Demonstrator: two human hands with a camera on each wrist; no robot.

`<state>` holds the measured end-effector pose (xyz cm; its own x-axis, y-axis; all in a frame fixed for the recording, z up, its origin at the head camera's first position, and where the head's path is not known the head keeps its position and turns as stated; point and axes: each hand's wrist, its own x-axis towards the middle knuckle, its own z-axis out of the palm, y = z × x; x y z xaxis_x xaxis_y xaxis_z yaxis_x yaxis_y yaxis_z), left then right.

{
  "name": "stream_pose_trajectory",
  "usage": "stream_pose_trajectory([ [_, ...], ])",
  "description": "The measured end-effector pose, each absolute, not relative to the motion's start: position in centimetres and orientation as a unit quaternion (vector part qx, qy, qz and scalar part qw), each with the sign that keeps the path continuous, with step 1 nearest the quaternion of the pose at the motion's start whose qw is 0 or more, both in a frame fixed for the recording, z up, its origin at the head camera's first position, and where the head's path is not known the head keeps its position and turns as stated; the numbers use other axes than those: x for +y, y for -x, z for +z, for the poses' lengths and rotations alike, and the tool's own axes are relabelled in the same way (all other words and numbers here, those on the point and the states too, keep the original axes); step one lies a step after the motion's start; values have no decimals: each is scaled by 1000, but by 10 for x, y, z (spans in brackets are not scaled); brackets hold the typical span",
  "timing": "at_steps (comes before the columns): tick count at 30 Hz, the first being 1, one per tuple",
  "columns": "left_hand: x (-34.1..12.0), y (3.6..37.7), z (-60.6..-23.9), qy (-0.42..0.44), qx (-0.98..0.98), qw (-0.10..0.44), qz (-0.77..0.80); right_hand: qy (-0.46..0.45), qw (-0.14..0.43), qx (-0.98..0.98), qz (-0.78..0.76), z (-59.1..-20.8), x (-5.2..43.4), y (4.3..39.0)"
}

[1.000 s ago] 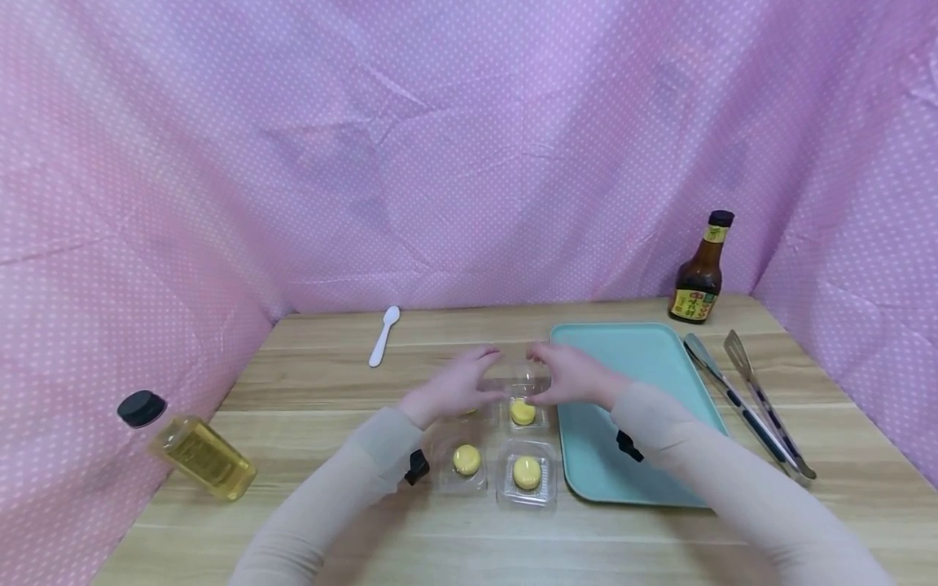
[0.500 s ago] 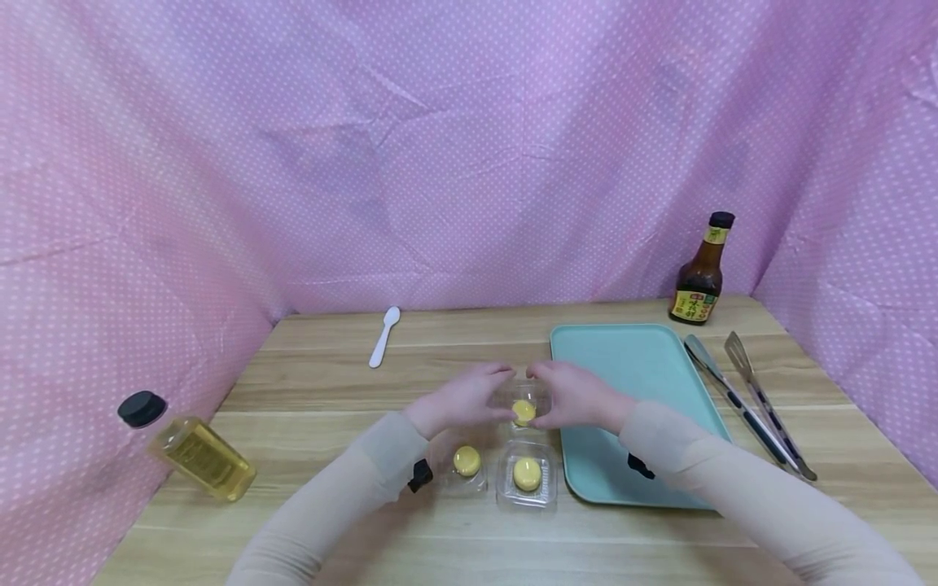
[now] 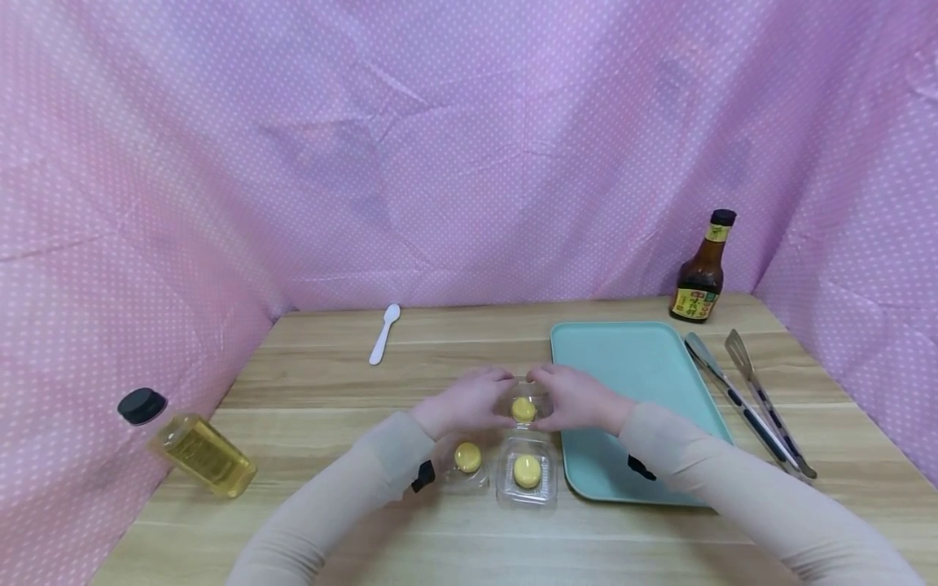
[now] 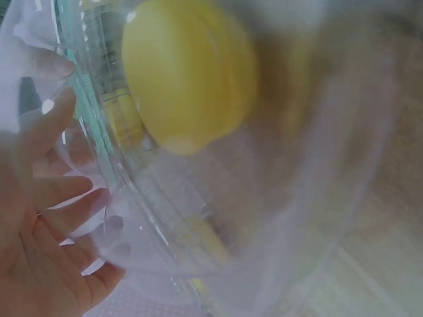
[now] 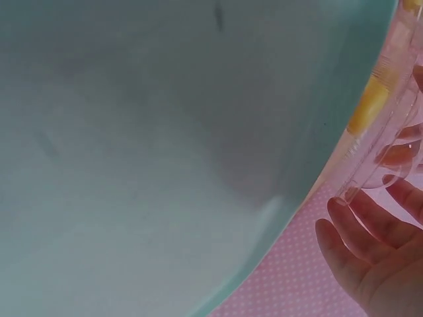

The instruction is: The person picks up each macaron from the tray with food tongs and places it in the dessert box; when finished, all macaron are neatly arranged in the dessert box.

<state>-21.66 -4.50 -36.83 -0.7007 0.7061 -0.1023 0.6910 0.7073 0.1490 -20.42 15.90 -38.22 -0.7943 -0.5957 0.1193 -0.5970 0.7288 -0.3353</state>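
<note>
A yellow macaron [image 3: 523, 409] sits in a clear plastic clamshell box [image 3: 543, 404] left of the tray. My left hand [image 3: 469, 402] holds the box's left side, fingers bent toward its far edge and thumb in front. From the right, my right hand [image 3: 582, 399] grips the same box in a mirrored way; its fingertips meet the clear plastic in the right wrist view. Nearer me, two more such boxes each hold a yellow macaron: one macaron [image 3: 467, 457] on the left, another macaron [image 3: 527, 471] on the right. My left hand covers the table area beside the gripped box.
A mint-green tray [image 3: 623, 350] lies right of the boxes. Beyond its right edge are metal tongs [image 3: 740, 407] and a slotted turner [image 3: 762, 391]. A dark sauce bottle [image 3: 699, 277] stands at the back right, an oil bottle [image 3: 205, 456] at the left, a white spoon [image 3: 384, 334] at the back.
Both hands have come slightly nearer me and closed in around the far right box. The other boxes, tray and bottles stay in place.
</note>
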Motion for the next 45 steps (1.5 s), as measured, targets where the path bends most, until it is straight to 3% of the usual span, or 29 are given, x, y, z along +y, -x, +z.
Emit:
stream_pose_trajectory([
  [28, -38, 217, -366, -369, 925, 87, 10, -342, -21, -919, 197, -384, 173, 206],
  [37, -39, 217, -367, -370, 925, 84, 7, -361, 38, -911, 195, -388, 175, 202],
  [45, -40, 216, -369, -379, 923, 71, -2, -339, 11, -921, 192, -391, 175, 202],
])
